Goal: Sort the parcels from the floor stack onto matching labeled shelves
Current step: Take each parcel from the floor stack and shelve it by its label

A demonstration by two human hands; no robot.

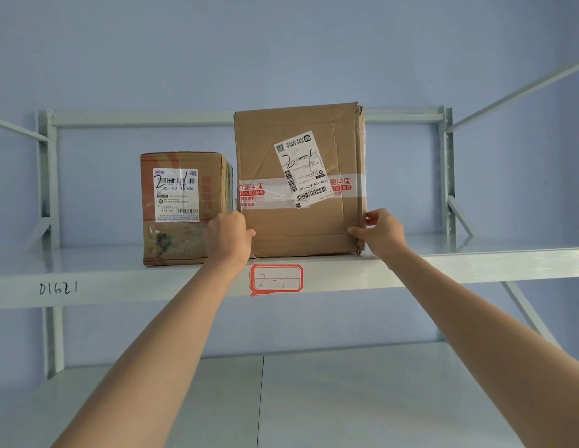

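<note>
While both hands hold it, the scene reads as follows.

Large parcel (pixel 299 179): a tall brown cardboard box standing upright on the upper shelf (pixel 443 266), near its front edge — its white shipping label (pixel 302 169) is stuck on tilted and upside down, with "2-1" handwritten across it, and a band of red-printed tape runs across the front face.

Left hand (pixel 230 236): grips the parcel's lower left edge, thumb on the front face, fingers curled round the side and hidden between the two boxes.

Right hand (pixel 380 232): pinches the parcel's lower right edge, thumb on the front face, fingers curled at the corner.

Shelf tag (pixel 276 279): a red-bordered sticker reading "2-1" on the shelf's front lip, directly below the large parcel, between the two forearms.

Small parcel (pixel 181 208): a shorter cardboard box just left of the large one on the same shelf — whether they touch cannot be told; its label also carries a handwritten "2-1".

Marking (pixel 58 288): "01621" handwritten on the shelf lip, well left.

Lower shelf (pixel 346 399): pale metal, under the arms.

Wall (pixel 281 43): plain blue behind the rack.
</note>
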